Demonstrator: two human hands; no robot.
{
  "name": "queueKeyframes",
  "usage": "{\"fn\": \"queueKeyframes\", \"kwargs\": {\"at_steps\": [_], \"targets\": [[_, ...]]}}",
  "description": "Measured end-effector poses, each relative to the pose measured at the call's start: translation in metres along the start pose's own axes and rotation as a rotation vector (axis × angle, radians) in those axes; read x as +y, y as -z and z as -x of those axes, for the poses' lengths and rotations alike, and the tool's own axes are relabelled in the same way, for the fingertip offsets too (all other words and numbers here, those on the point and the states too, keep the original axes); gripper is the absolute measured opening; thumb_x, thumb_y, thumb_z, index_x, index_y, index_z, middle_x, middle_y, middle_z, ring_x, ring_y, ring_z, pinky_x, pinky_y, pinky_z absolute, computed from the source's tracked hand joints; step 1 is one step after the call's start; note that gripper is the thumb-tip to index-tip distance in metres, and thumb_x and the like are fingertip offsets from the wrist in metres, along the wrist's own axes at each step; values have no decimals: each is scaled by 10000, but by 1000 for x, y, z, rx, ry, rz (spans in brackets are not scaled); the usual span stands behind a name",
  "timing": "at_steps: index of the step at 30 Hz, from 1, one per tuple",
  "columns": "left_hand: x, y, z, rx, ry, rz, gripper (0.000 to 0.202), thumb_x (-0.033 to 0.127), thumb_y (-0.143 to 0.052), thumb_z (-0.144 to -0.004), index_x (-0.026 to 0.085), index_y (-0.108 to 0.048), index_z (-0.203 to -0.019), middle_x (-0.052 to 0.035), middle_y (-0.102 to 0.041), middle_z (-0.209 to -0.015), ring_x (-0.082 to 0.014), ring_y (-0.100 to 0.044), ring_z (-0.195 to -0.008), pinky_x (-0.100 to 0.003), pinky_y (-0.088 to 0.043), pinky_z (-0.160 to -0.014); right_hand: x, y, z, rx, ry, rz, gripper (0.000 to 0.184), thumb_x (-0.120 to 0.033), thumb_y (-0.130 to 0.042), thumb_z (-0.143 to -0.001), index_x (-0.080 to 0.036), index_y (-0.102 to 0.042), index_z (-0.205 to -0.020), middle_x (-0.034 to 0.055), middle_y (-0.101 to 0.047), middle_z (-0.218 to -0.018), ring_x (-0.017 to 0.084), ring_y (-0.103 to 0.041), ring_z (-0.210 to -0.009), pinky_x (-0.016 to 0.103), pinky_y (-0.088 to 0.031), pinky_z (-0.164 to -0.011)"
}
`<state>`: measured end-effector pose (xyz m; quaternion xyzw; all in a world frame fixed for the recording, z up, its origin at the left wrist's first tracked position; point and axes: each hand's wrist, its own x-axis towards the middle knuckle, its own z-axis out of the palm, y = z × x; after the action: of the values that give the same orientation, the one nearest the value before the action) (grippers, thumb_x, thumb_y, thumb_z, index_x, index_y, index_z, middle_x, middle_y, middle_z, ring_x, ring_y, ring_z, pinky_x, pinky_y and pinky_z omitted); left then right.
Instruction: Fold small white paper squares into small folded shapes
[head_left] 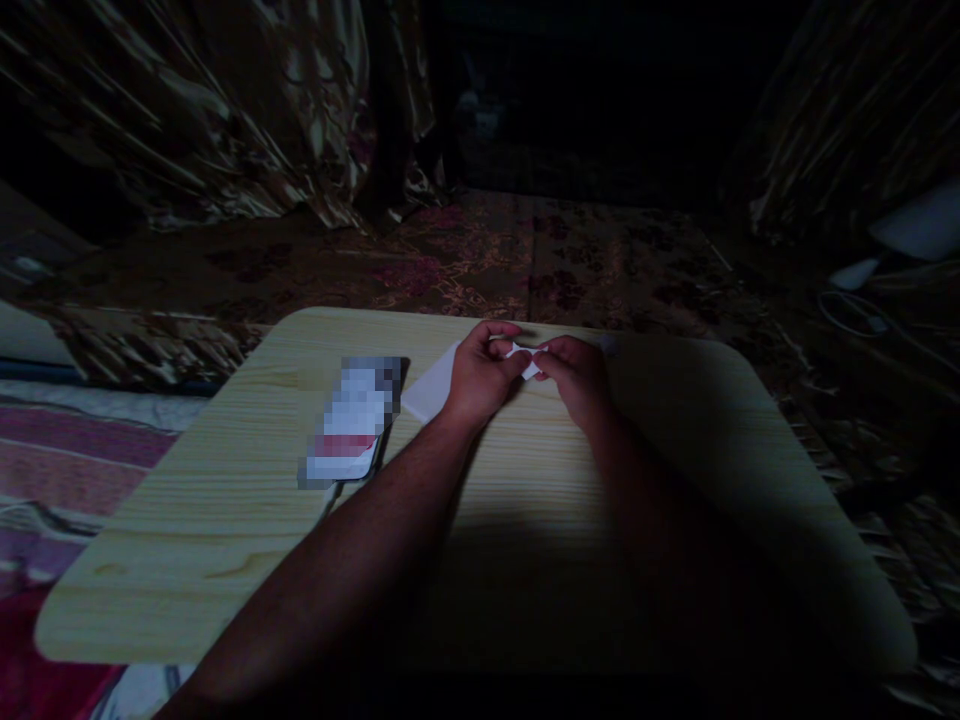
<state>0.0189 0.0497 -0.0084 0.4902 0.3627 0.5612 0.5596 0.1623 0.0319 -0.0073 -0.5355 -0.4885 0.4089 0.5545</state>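
My left hand (480,375) and my right hand (577,375) meet near the far edge of a light wooden table (225,520). Both pinch a small white piece of paper (525,358) between their fingertips, held just above the tabletop. A larger white sheet (431,390) lies flat under and to the left of my left hand. Both hands have their fingers curled closed on the small paper.
A phone (352,425) lies on the table left of my left hand, its screen lit. Patterned carpet (487,260) and draped curtains (225,120) surround the table. White objects and a cable (862,300) lie on the floor at the right. The room is dark.
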Motion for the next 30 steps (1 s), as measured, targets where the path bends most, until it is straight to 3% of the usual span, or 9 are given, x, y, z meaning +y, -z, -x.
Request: {"fn": "queueKeyframes", "kwargs": {"at_steps": [30], "targets": [[2, -1, 2, 14, 26, -37, 423, 258, -838, -639, 198, -635, -1005, 41, -676, -686, -98, -572, -535, -211, -412, -504, 3, 0, 0, 9, 46, 8, 189, -372, -720, -721, -196, -688, -781, -10, -699, -654, 165, -663, -609, 294, -535, -613]]}}
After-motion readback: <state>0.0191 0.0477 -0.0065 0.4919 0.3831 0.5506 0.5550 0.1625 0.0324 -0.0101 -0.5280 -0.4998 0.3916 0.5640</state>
